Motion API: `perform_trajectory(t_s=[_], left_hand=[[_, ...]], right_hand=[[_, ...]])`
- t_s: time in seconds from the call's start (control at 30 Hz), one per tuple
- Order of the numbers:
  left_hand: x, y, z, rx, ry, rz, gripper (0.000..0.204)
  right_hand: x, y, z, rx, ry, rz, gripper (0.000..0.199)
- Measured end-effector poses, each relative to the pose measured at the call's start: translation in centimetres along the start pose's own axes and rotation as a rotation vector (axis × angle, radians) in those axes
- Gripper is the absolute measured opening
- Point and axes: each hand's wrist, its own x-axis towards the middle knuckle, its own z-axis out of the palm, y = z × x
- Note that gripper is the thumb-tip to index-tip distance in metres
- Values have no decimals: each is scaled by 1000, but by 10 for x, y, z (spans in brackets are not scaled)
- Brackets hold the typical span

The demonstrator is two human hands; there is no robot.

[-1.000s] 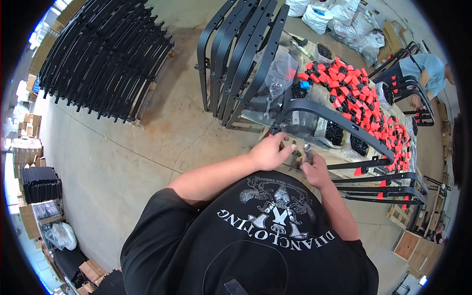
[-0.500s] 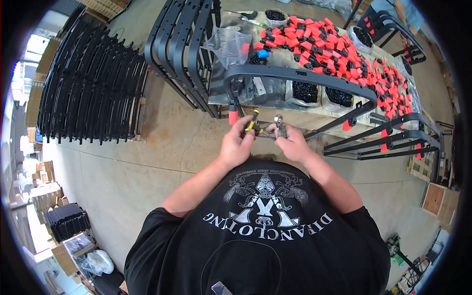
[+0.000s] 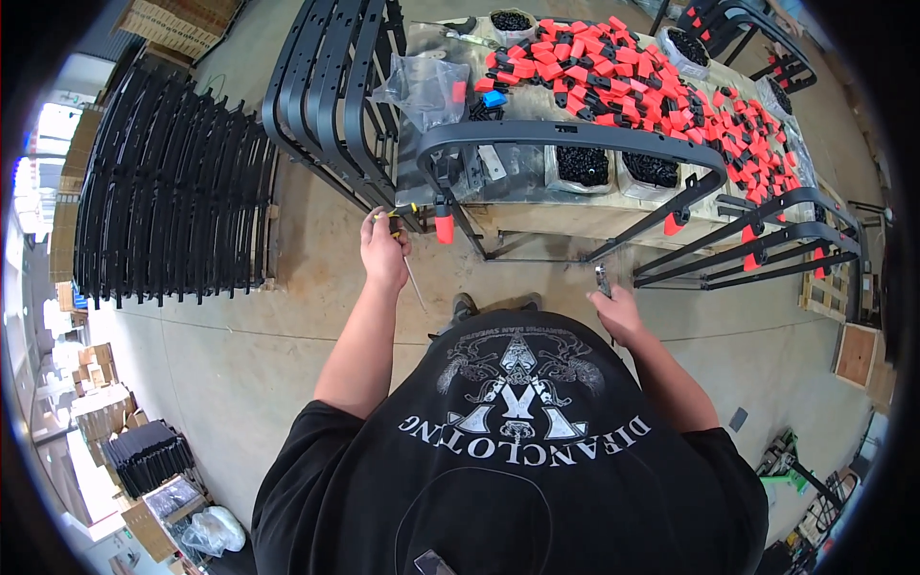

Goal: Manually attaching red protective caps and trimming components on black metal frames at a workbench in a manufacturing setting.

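My left hand [image 3: 383, 257] is closed around a yellow-and-black T-handled driver [image 3: 409, 208], its thin metal shaft slanting down toward the floor. Just right of that hand, a red-and-black end piece [image 3: 444, 229] sits on the leg of a black bent-tube frame [image 3: 565, 134]. Farther right, my right hand [image 3: 618, 312] grips a metal ratchet wrench [image 3: 602, 278] with its round head pointing away from me; the fingers partly hide its handle. Neither tool touches the frame.
A worktable [image 3: 537, 218] carries a heap of red-and-black end pieces [image 3: 613, 77] and several tubs of small black parts [image 3: 582, 168]. More black frames [image 3: 335, 86] stand at its left end, others [image 3: 805, 225] at its right. A tall stack of black frames [image 3: 177, 192] is at left.
My hands, close together before, have moved apart: the left went left with the driver, the right moved right and nearer my body with the wrench. The view has shifted slightly.
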Motion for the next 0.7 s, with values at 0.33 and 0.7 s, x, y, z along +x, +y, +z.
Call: perform_trajectory(t_s=[0.33,0.7], left_hand=[[49,-27,-5,-6,-200,-202,16],[90,-37,-27,-2,-349,-135,12]], right_hand=[[-13,-32,53,-109,-37,-126,38],[-26,-64,115,-230,50,2,40]])
